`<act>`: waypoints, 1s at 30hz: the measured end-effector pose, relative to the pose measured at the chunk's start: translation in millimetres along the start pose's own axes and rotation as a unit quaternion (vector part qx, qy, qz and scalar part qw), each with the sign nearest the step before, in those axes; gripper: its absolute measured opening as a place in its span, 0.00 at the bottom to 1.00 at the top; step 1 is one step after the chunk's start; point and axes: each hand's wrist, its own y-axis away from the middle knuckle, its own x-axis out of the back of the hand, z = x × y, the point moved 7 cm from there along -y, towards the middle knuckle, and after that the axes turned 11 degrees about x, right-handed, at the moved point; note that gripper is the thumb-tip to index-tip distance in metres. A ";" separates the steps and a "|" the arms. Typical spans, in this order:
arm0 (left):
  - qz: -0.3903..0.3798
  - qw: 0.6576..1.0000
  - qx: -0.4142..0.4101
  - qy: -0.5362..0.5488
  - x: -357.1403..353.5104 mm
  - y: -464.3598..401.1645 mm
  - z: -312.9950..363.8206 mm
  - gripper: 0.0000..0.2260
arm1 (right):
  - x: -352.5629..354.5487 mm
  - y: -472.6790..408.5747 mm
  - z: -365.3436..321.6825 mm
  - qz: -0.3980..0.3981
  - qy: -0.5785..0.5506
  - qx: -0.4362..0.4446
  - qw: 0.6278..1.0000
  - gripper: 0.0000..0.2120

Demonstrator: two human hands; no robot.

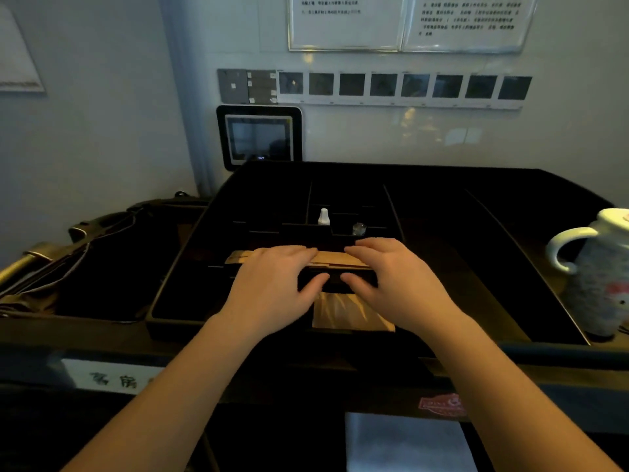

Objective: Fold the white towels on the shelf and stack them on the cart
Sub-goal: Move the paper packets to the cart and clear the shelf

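Both my hands reach over the black divided tray (442,212) on top of the cart (102,338). My left hand (272,284) and my right hand (398,277) lie palm down, fingers spread, on a row of brown paper packets (330,258) in a front compartment. A tan bag (343,313) shows between my wrists. A pale folded cloth (401,441), possibly a white towel, lies on the cart's lower shelf under my right forearm.
A white jug with a patterned cover (599,274) stands at the cart's right edge. A small white bottle (323,217) and a clear wrapped item (359,228) sit in middle compartments. A dark bag (102,260) hangs at the left. A wall screen (259,137) is behind.
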 end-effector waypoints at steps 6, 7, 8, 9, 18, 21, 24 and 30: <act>0.068 0.991 0.108 -0.037 31.2 23.8 -39.3 0.27 | -5.7 -24.3 -44.3 0.037 -0.047 0.020 0.998 0.26; 0.072 0.988 0.128 -0.049 36.9 29.9 -46.2 0.27 | -8.1 -27.6 -53.5 0.040 -0.056 0.026 0.997 0.26; 0.072 0.985 0.146 -0.059 42.6 37.2 -53.7 0.28 | -11.3 -31.4 -63.0 0.042 -0.065 0.035 0.996 0.26; 0.072 0.982 0.162 -0.067 47.6 43.7 -60.0 0.28 | -14.2 -34.3 -71.1 0.044 -0.071 0.042 0.996 0.25; 0.104 0.910 0.365 -0.165 115.7 167.4 -115.4 0.30 | -49.4 -43.0 -201.5 0.000 -0.203 0.215 0.955 0.25; 0.109 0.871 0.439 -0.192 138.6 228.7 -124.3 0.30 | -60.0 -24.1 -256.4 -0.019 -0.264 0.269 0.926 0.24; 0.121 0.814 0.522 -0.226 159.7 295.7 -125.0 0.28 | -67.7 3.5 -311.3 -0.047 -0.313 0.323 0.892 0.23; 0.149 0.706 0.637 -0.270 215.1 434.1 -95.9 0.30 | -63.5 73.0 -426.8 -0.096 -0.389 0.419 0.815 0.22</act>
